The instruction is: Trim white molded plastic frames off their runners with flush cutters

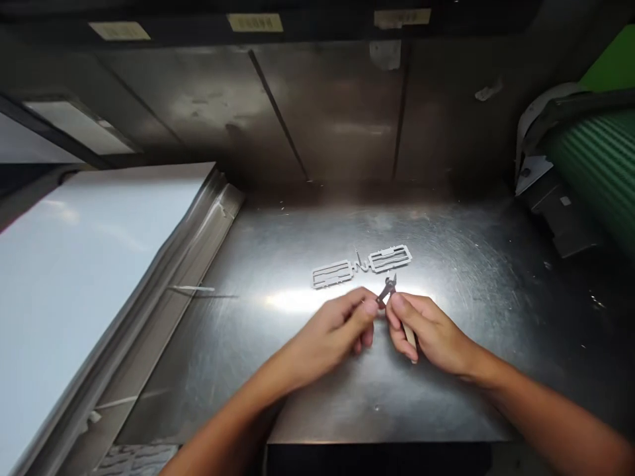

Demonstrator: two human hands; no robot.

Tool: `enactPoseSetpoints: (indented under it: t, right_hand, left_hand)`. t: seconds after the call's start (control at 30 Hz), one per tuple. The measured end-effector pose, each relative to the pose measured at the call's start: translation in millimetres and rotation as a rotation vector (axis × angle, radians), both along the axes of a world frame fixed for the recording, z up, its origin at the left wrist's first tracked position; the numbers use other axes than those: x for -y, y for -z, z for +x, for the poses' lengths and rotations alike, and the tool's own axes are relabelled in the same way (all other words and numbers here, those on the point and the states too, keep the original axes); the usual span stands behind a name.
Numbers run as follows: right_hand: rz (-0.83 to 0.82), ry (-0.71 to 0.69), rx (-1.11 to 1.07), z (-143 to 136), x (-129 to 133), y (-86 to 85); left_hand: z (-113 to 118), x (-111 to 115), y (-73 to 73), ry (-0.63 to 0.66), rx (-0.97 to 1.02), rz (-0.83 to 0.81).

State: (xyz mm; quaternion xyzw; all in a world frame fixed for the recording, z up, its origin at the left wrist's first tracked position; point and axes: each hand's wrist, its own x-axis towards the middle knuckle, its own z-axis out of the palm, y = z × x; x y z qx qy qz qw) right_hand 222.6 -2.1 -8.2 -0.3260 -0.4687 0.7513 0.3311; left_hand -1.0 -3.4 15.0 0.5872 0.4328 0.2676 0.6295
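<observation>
My right hand point(429, 330) is closed around the pale handle of small cutting pliers point(410, 337), their jaws pointing up and away from me. Just left of it, my left hand point(342, 327) pinches a small dark grey part point(384, 291) between thumb and index finger, close against the plier jaws. Beyond both hands, a light grey plastic frame piece point(332, 274) with two slotted rectangular sections lies on the metal table point(377, 396). A thin curved link joins its two sections.
Stacked white sheets point(99, 251) fill the left side, with a thin white strip point(193, 288) sticking out. A metal wall point(327, 112) stands behind the table. Green ribbed material point(600, 165) and a dark object point(565, 211) are at right. Small scraps dot the table.
</observation>
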Motion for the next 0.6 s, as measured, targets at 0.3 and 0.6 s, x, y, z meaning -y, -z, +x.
enactPoseSetpoints:
  t: [0.3, 0.6]
  right_hand:
    - [0.3, 0.171, 0.208, -8.6, 11.9, 14.4]
    - [0.386, 0.323, 0.302, -29.3, 23.0, 27.5]
  left_hand:
    - [32.1, 11.9, 13.8, -0.217, 0.248, 0.127]
    - [46.8, 15.6, 28.5, -0.268, 0.413, 0.017]
